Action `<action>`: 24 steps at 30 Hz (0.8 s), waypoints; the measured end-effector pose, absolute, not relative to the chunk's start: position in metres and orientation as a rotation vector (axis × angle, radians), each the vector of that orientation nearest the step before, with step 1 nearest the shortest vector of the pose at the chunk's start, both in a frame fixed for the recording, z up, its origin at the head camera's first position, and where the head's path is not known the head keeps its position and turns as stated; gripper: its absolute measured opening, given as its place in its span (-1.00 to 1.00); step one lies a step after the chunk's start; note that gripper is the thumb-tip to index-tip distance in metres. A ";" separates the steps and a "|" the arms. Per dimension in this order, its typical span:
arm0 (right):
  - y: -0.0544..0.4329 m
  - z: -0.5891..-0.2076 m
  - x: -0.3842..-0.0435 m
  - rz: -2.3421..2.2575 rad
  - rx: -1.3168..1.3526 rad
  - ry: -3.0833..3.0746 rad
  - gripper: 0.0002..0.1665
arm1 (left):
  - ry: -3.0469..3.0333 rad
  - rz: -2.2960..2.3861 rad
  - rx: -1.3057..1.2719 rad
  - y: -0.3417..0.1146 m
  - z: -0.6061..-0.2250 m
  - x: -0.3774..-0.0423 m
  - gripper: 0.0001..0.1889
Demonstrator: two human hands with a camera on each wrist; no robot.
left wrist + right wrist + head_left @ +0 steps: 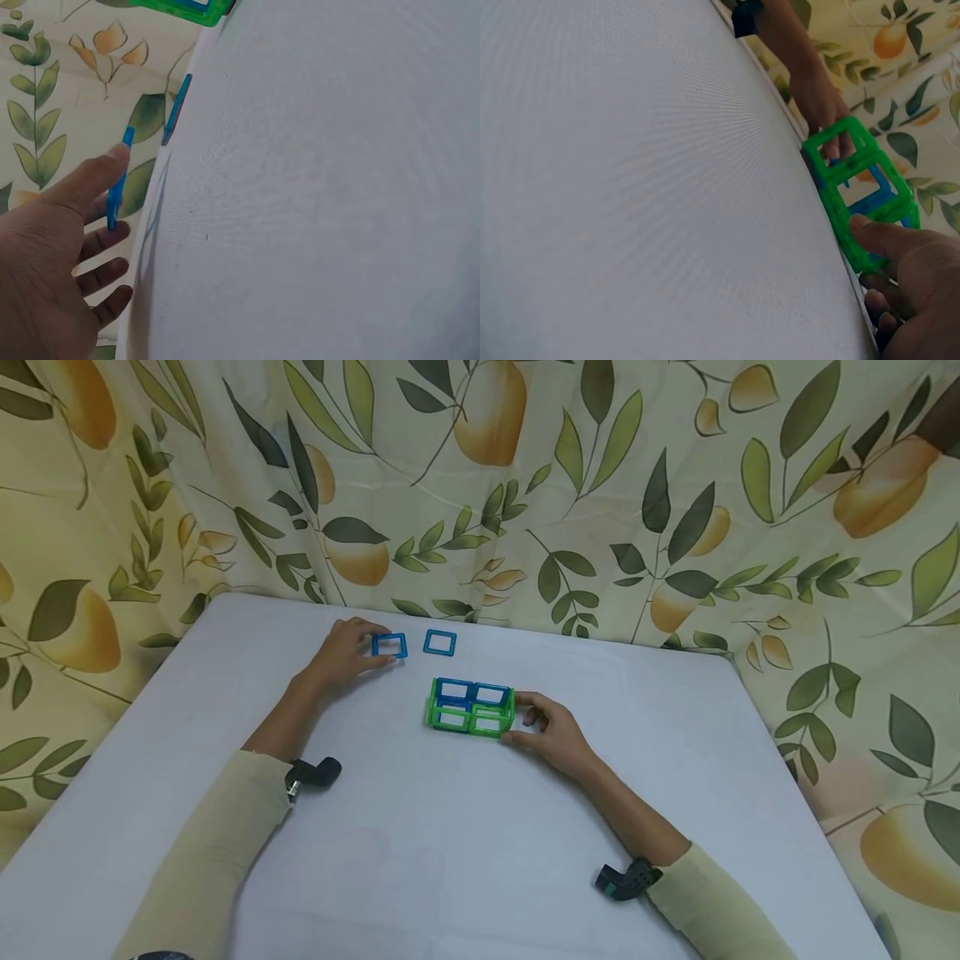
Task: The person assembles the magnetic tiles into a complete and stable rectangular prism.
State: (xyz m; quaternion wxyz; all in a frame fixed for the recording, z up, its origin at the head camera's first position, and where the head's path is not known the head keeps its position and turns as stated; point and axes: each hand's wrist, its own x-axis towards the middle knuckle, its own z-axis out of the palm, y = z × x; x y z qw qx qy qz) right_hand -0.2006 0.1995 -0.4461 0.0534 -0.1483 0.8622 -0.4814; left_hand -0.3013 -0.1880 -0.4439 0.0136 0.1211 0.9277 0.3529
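My left hand (345,652) pinches a blue square frame tile (390,645) between thumb and fingers, over the far part of the table. In the left wrist view that tile (120,180) is seen nearly edge-on, lifted off the white surface. A second blue square tile (440,642) lies flat just right of it. Nearer the middle stands a box-like build (471,708) of joined green and blue square frames. My right hand (551,731) holds the build at its right end, the thumb (870,229) on a green frame and the other fingers partly hidden behind it.
A white cloth covers the table (420,843). Behind it hangs a curtain (465,510) printed with fruit and leaves. Black camera mounts sit on both wrists, the left mount (315,772) and the right mount (628,880).
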 end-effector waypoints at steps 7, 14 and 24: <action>0.200 -0.447 -0.201 -1.462 -0.458 2.620 -0.23 | 2.884 1.161 0.441 -0.188 -0.439 -0.296 -0.39; 0.200 -0.448 -0.200 -1.453 -0.451 2.633 -0.22 | 2.868 1.182 0.552 -0.185 -0.431 -0.288 -0.36; 0.197 -0.447 -0.199 -1.457 -0.445 2.636 -0.25 | 2.840 1.195 0.654 -0.177 -0.425 -0.279 -0.34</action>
